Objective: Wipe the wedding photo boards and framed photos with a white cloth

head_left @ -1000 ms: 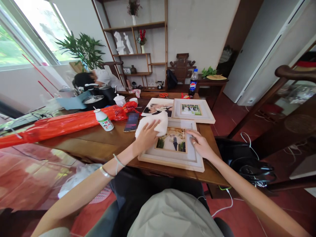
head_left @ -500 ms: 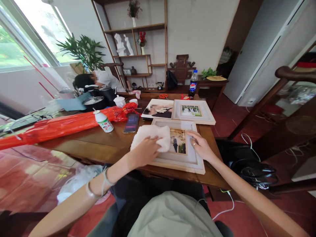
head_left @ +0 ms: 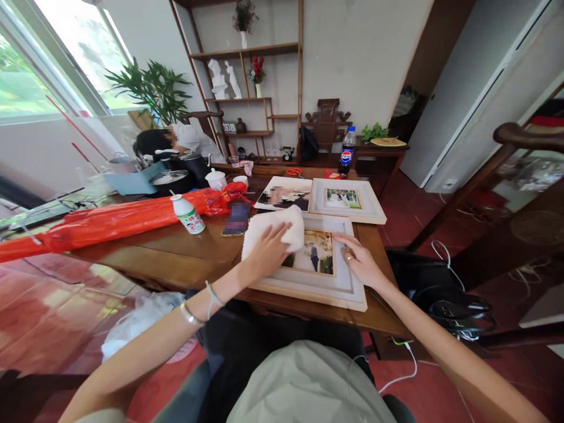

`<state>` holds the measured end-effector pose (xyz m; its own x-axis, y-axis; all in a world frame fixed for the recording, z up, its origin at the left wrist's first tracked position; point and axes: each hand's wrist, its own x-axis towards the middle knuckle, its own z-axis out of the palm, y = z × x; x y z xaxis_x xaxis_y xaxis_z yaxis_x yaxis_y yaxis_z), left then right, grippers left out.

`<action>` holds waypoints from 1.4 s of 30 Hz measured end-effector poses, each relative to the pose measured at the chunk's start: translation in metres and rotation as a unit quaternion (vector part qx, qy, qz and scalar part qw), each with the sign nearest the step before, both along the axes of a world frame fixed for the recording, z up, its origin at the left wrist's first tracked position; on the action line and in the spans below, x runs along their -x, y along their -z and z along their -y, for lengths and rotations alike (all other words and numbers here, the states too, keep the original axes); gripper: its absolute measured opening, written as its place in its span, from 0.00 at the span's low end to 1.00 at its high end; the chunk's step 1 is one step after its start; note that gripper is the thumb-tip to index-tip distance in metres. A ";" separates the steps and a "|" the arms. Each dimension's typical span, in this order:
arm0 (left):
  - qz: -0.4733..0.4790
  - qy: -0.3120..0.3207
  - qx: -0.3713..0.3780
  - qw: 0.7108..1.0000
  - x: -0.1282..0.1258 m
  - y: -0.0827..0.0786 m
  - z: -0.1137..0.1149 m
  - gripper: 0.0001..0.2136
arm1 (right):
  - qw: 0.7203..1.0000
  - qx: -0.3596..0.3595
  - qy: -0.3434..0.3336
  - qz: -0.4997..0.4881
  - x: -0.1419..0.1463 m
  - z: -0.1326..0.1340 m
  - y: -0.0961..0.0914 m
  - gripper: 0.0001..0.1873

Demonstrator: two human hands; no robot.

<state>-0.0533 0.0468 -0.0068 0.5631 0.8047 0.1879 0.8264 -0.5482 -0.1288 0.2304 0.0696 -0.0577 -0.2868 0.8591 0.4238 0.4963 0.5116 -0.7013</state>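
Note:
A fluffy white cloth [head_left: 264,228] is under my left hand [head_left: 270,249], its fingers pressed over it. It covers the left part of a pale wooden picture frame [head_left: 321,298] lying flat near the table's front edge. Inside the frame, a wide white border surrounds a small photo [head_left: 318,254] of a couple outdoors, partly hidden by the cloth and hand. My right hand [head_left: 360,258] rests on the frame's right side, fingers stretched out, with a ring on one finger. Behind lie a second white-bordered frame [head_left: 374,205] and a large photo print [head_left: 282,191], side by side.
To the left are a phone [head_left: 236,218], a white drink bottle [head_left: 188,215] and a long red plastic-wrapped bundle [head_left: 127,223]. Orange-handled scissors [head_left: 294,172] and a cola bottle [head_left: 347,154] stand farther back. Another person [head_left: 189,138] leans over behind the pots [head_left: 170,177].
My left hand has slid the cloth away from me across the frame, uncovering more of the photo's lower left. My right hand stays in place on the frame.

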 end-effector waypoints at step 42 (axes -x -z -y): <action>0.007 0.096 0.069 0.993 -0.027 -0.010 -0.022 0.12 | 1.000 0.006 -0.010 -0.017 0.001 0.002 -0.004 0.28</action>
